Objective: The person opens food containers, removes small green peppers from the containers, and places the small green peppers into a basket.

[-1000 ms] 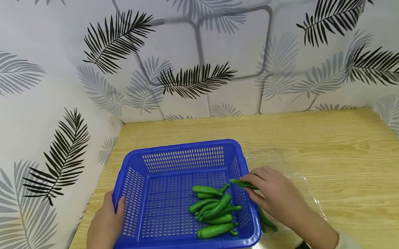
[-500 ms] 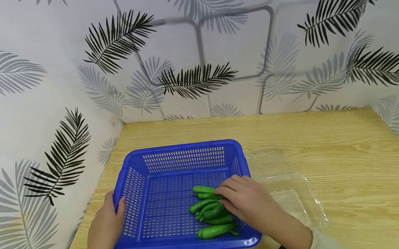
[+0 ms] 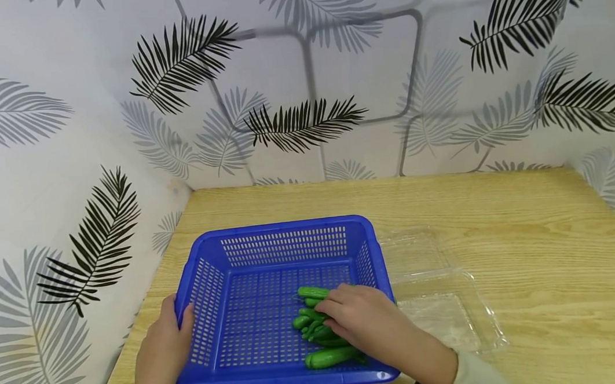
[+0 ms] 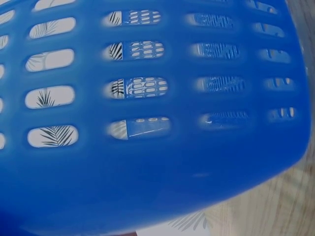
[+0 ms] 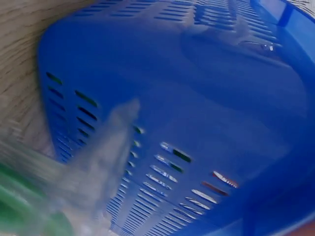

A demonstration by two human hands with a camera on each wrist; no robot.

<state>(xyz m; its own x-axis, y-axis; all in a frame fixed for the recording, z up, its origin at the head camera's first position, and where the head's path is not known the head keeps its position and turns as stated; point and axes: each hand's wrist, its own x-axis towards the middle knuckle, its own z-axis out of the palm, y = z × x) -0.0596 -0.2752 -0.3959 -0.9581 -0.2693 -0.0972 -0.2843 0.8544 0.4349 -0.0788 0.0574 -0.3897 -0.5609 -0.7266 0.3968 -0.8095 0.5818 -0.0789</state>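
Observation:
A blue plastic basket (image 3: 262,316) with slotted walls stands on the wooden table. My left hand (image 3: 161,344) grips its left rim, thumb over the edge; in the left wrist view the basket's slotted wall (image 4: 172,177) fills most of the frame. Inside, at the right, lie several long green peppers (image 3: 328,358). Reaching over the right rim, my right hand (image 3: 366,319) is low over this pile and pinches a green pepper (image 3: 310,312), whose tip shows left of the fingers. The hand hides the rest of it and part of the pile.
Right of the basket lies an open clear plastic box (image 3: 439,315) with its lid (image 3: 412,250) folded back. In the right wrist view, something green (image 5: 19,201) shows blurred behind clear plastic. A leaf-patterned covering (image 3: 301,70) rises behind the table.
My right hand has carried a green pepper from above the basket's right rim leftward and down onto the pile inside. My left hand and the basket have stayed in place.

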